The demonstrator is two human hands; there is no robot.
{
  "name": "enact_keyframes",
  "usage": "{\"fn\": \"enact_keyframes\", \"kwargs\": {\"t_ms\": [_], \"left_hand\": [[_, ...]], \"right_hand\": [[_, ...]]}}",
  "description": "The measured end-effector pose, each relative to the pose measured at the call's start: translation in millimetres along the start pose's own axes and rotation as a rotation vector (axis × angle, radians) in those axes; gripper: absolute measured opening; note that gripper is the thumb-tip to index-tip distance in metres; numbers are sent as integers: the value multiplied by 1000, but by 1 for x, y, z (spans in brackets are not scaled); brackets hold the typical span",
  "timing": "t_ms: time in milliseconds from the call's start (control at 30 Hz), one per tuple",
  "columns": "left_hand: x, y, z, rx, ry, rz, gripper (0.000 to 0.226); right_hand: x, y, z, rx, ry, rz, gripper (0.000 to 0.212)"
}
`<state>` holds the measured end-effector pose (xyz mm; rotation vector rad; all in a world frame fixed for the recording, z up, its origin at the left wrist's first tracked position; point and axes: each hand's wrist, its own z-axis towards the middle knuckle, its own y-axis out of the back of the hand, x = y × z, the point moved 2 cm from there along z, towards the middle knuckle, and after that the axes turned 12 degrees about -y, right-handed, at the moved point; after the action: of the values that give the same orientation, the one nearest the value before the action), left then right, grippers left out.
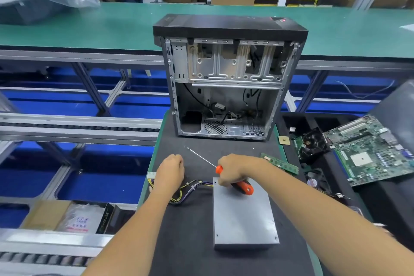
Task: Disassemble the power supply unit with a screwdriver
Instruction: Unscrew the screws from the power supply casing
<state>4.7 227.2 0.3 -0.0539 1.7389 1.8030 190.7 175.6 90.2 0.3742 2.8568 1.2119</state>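
Power supply [244, 215] lying flat on the dark mat [190, 231] of the table, lid side up, grey metal, w/ its wire bundle [190, 188] coming out the far-left corner and curling off to the left. White plug [150, 178] at the end of the wires, partly hidden behind the left wrist.

Right hand [233, 169] wrapped around the orange/black handle of the screwdriver [235, 180], sitting over the far edge of the power supply. Shaft pointing up and away to the left, tip in the air over the mat, not touching anything. Left hand [170, 169] curled into a loose fist right above the wires; can't tell if actually holding anything, fingers face away from cam. Hands near each other but apart.

Behind them, PC case [228, 78] standing upright w/ side panel off, mostly gutted inside, just a few cables left. To the right: RAM stick [280, 163] on the mat edge, then a black tray w/ a fan [313, 143] and a green motherboard [369, 150]. Small tan chip [284, 140] just beside the case's bottom-right corner. Left side: roller conveyor [67, 127], cardboard box [67, 217] w/ bagged stuff lower down.
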Motion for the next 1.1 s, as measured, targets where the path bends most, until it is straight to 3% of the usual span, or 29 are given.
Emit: {"fn": "enact_keyframes", "kwargs": {"t_ms": [267,500,767,900,1033,1100], "left_hand": [[-55,14,-5,-113,-110,-146,11],[-97,2,-39,40,-160,-185,12],[-115,-6,-90,58,-161,-151,31],[-123,-13,-120,100,-19,-404,58],[-123,-18,-146,267,7,-567,114],[-120,-22,-155,312,-6,-520,121]], "right_hand": [[-13,-7,-11,-90,-13,180,20],[-43,-19,-40,-178,-111,248,10],[-82,-57,-82,-308,-158,321,23],[-91,-80,-94,-287,-151,405,9],[-93,-98,-100,-178,-108,454,37],[-93,-102,-102,-130,-62,445,53]]}}
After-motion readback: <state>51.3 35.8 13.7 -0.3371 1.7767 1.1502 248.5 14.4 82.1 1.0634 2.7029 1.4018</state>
